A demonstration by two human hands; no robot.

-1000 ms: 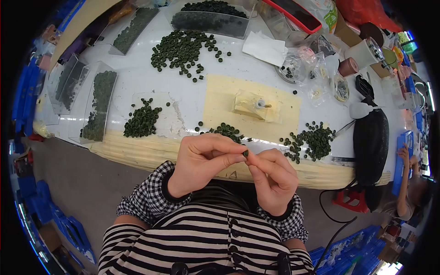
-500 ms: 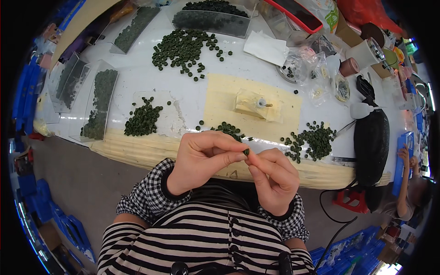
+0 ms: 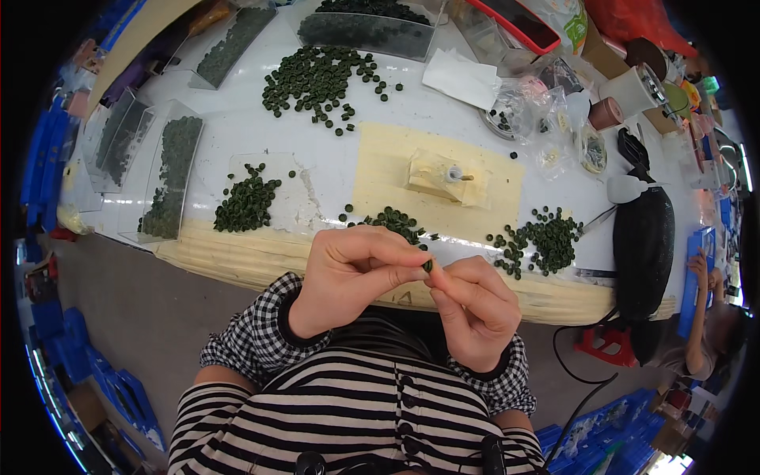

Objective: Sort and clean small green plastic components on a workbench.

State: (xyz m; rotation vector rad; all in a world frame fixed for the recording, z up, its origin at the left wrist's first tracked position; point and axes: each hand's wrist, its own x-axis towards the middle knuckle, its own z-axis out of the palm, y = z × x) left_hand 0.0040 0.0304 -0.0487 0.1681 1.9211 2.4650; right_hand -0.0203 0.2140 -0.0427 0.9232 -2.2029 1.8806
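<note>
Over the table's front edge, my left hand (image 3: 356, 273) pinches a small dark green round piece (image 3: 428, 266) between thumb and index finger. My right hand (image 3: 479, 309) meets it from the other side, its fingertips closed against the same piece. Fingertips partly cover the piece. Just beyond my hands lies a small pile of similar green pieces (image 3: 389, 221). More of them form a pile on the left (image 3: 249, 204) and a pile on the right (image 3: 550, 239). A tape-wrapped block (image 3: 435, 180) with a small upright peg stands on a yellow taped patch (image 3: 380, 162).
A larger heap of green pieces (image 3: 313, 83) lies farther back, near clear boxes (image 3: 368, 36) filled with them. At the right are a black padded bag-like object (image 3: 643, 245), a white squeeze bottle (image 3: 625, 188), and small plastic bags. A red-cased phone (image 3: 522, 24) rests at the back.
My hands keep the same pinch and have hardly moved. The small green piece sits slightly lower between the fingertips.
</note>
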